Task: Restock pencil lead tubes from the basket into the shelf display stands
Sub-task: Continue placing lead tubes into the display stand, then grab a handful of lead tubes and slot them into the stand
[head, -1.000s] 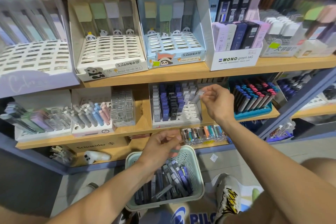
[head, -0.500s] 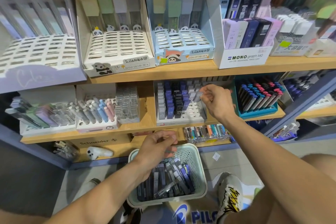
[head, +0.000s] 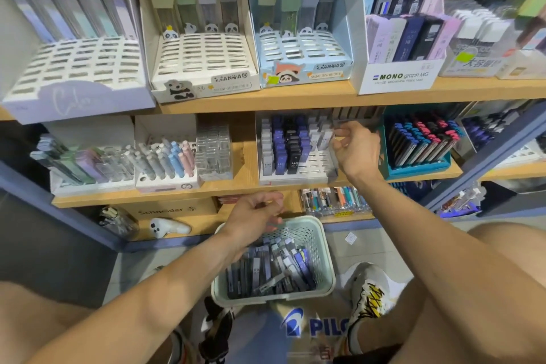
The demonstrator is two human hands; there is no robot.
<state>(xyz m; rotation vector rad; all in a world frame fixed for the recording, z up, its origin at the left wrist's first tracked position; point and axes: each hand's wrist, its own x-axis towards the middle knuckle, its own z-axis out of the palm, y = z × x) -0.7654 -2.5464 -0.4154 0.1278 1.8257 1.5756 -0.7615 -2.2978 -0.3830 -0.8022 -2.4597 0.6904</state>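
The white cardboard display box (head: 397,77) on the upper shelf reads "MONO graph MG" in black, with a smaller line beneath it too fine to read. The white panda-printed display stand (head: 204,84) carries a "PANDA" logo on its front lip, and the pale blue panda display stand (head: 304,74) beside it shows the same logo; the code strips under both are blurred. The lavender slotted display stand (head: 74,100) bears pale cursive lettering that cannot be made out. A wooden box (head: 168,210) on the lower shelf reads "Schneider". Dark lead tubes (head: 280,162) in the white slotted stand are marked "HB". A blue-printed bag (head: 319,326) on the floor shows "PILO".
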